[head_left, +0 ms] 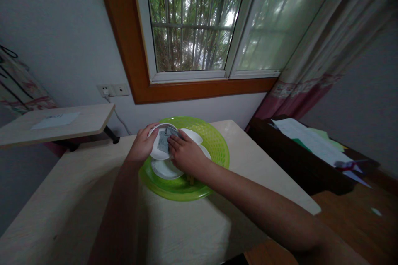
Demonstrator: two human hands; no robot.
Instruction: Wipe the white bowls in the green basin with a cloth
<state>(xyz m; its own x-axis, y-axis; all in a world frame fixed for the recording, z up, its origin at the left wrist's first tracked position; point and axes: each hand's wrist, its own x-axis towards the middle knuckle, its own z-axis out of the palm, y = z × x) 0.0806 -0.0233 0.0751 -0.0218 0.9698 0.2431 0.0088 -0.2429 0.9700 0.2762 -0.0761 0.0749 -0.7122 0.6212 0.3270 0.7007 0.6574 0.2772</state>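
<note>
My left hand grips the left rim of a white bowl, tilted so that its inside faces me. Inside the bowl lies a grey cloth. My right hand holds the cloth against the bowl's inner surface, fingers together and pointing left. Below the bowl, a white plate rests in a bright green plastic basket. Another white dish sits behind my right hand, and one more edge shows beside it. A small yellow object is partly hidden under my right wrist.
The basket stands on a pale wooden table. A raised shelf with a paper sheet is at the left, near a wall socket. Behind is a window. Papers lie on dark furniture at the right.
</note>
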